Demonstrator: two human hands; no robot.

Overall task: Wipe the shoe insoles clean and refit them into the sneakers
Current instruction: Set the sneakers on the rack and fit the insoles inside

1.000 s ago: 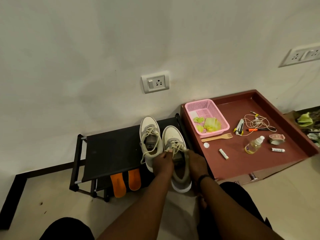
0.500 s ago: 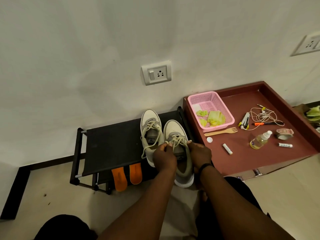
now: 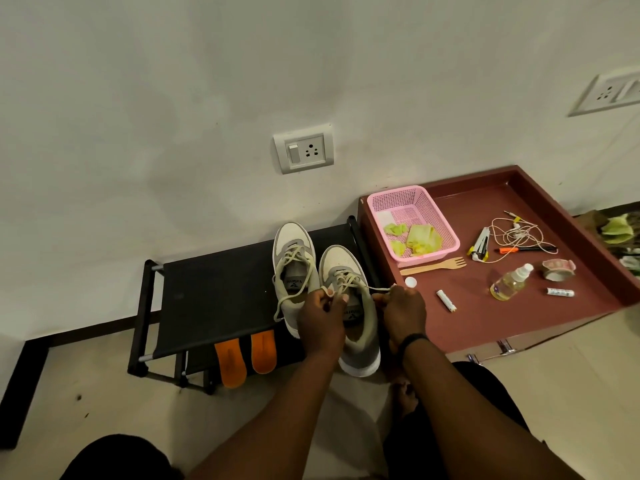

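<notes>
Two sneakers are sitting side by side at the right end of the black shoe rack (image 3: pixel 221 292), toes pointing to the wall. The left sneaker (image 3: pixel 294 268) is lying fully on the rack top with its laces hanging loose. The right sneaker (image 3: pixel 349 306) is sticking out past the front edge of the rack, heel toward the person.

Both hands are working over the right sneaker, close together but not touching. The left hand (image 3: pixel 320 318) is pinching a lace (image 3: pixel 346 284) above the tongue, fingers curled round it. The right hand (image 3: pixel 403 308) is pinching the other lace end, which is running taut across from the eyelets to its fingertips. A dark band is showing on the right wrist.

Two orange insoles (image 3: pixel 246 355) are lying side by side on the lower shelf of the rack, below and left of the sneakers, their front ends sticking out past the shelf edge. Neither insole is inside a sneaker.

A brown tray (image 3: pixel 519 317) is standing just to the right of the rack. In the tray, a pink basket (image 3: pixel 414 223) holding crumpled green wipes is sitting in the corner nearest the rack and the wall. A wooden fork (image 3: pixel 433 266), a small white cap (image 3: pixel 410 282), a clear spray bottle (image 3: pixel 509 283), a tape roll (image 3: pixel 558 270) and a tangled cable (image 3: pixel 519 233) are lying further right of the rack.
</notes>
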